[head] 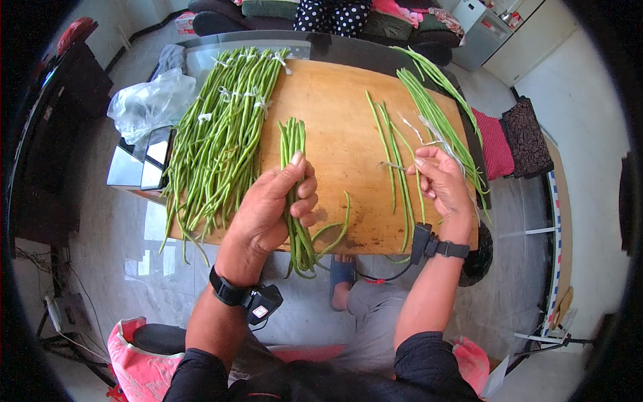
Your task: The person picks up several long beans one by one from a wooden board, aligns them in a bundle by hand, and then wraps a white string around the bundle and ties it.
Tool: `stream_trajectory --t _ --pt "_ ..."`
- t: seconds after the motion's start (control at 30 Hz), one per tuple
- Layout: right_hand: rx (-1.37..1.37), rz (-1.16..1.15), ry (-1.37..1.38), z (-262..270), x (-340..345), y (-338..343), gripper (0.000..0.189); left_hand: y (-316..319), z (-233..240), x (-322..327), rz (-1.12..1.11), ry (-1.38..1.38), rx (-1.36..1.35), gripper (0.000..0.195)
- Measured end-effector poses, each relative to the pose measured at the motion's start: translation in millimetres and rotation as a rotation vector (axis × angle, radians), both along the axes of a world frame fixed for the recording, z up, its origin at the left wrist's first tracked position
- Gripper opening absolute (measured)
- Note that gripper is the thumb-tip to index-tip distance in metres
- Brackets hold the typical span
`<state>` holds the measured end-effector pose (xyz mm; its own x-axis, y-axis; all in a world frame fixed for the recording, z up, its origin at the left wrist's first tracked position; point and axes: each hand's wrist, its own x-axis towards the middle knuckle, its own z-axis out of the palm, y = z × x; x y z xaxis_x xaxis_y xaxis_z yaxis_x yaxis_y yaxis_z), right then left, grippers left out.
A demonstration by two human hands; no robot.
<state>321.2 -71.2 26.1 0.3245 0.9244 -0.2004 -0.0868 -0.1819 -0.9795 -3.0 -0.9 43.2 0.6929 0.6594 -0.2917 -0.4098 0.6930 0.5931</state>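
Observation:
My left hand [281, 201] is closed around a bunch of green yard-long beans [300, 246], held upright over the near edge of a wooden board [331, 135]. Between the thumb and fingers of my right hand [439, 178] is the upper part of a single long bean [420, 196]. Under and left of that hand lie a few loose beans [392, 151]. Beyond it, a pile of long beans [442, 115] rests on the board's right side, with pale ties [432, 128] lying across it. At the left, several bean bundles [221, 140] are knotted with white ties [262, 104].
The board lies on a dark glass-topped table [346, 47]. A clear plastic bag [150, 103] and a phone-like dark device [156, 156] are at its left. A curled bean [344, 221] lies near the front edge. Across the table are a sofa [266, 12] and someone's polka-dot clothing [331, 17].

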Motion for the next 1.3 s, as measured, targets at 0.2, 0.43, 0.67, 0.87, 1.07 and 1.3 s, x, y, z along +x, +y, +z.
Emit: stream_trajectory --t 0.2,0.43,0.67,0.87,1.07,1.3 --pt "0.108 -0.113 -0.004 3.3 1.2 -2.3 0.024 1.3 -2.1 -0.2 -0.002 0.0 -0.002 0.033" --pt "0.308 0.05 0.128 30.7 -44.6 5.1 0.032 -0.4 -4.9 1.2 0.024 -0.017 0.025 0.028" --pt "0.192 0.353 0.054 58.9 -125.4 4.7 0.032 -0.6 -2.8 4.3 0.135 0.051 0.015 0.032" --pt "0.095 0.456 0.007 58.0 -163.9 4.9 0.027 5.1 -10.1 -0.9 0.29 0.06 0.024 0.046" --pt "-0.035 0.523 -0.021 61.5 -177.1 3.9 0.026 6.4 -9.6 -1.0 0.419 0.15 0.006 0.054" --pt "-0.107 0.554 -0.071 65.4 -181.2 1.5 0.026 6.8 -13.2 0.1 0.439 0.148 0.095 0.053"
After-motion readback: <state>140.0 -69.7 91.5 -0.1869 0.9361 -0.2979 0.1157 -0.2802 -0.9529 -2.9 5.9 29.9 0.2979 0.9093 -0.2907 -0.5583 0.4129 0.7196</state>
